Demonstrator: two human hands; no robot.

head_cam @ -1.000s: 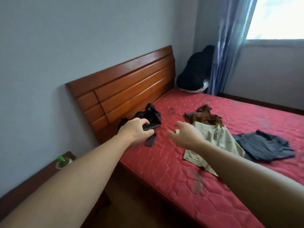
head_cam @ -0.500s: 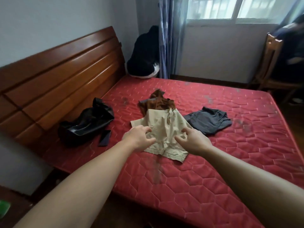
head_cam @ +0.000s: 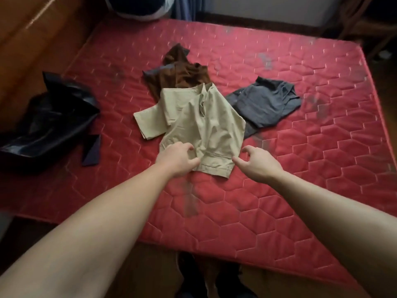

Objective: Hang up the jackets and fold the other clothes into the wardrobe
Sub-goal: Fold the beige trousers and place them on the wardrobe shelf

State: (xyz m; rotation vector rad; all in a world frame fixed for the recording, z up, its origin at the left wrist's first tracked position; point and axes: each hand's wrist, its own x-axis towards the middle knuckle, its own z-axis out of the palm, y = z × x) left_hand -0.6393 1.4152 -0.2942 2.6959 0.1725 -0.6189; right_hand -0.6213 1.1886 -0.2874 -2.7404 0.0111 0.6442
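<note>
The beige shirt (head_cam: pixel 199 125) lies flat in the middle of the red mattress (head_cam: pixel 300 168), overlapping a brown garment (head_cam: pixel 178 76) and a grey one (head_cam: pixel 264 102). A second ago the left hand (head_cam: pixel 176 160) was over by the black jacket (head_cam: pixel 47 123). Now it curls over the shirt's near left hem corner, though whether it actually grips the cloth cannot be told. The right hand (head_cam: pixel 257 164) is loosely spread and empty, just beside the right corner. Folding this shirt looks about to begin, and the jacket is still waiting to be hung.

Left hand (head_cam: pixel 176 161) grips beige shirt (head_cam: pixel 199 125) hem; right hand (head_cam: pixel 258 164) spread beside.
</note>
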